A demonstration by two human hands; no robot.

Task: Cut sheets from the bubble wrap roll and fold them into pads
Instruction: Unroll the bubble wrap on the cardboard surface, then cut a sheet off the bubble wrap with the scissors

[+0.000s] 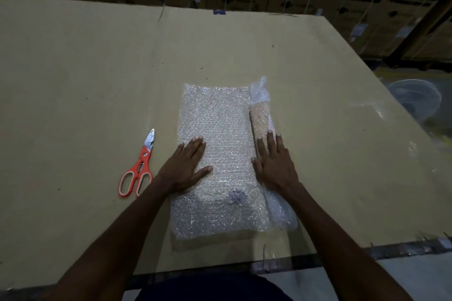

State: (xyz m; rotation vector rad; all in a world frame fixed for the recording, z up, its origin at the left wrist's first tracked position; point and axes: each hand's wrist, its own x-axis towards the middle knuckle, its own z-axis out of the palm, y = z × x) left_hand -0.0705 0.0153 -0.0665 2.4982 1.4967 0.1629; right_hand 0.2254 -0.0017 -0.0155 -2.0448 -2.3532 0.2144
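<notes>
Head view: the left hand [188, 166] is lying flat, fingers spread, pinning the unrolled sheet [215, 154], the right hand [274, 164] pressing open-palmed on the roll [263, 115], and cutting looks next, needing the scissors [138, 168] lying left of the fingers.

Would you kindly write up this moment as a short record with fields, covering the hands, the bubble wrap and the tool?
surface: cardboard-covered table
bubble wrap sheet: unrolled flat, joined to the roll along its right edge
bubble wrap roll: lying right of the sheet
left hand: flat, palm down on the sheet
right hand: flat, palm down on the roll
scissors: orange handles, blades shut, left of the sheet, untouched
stage: sheet not yet cut
</notes>
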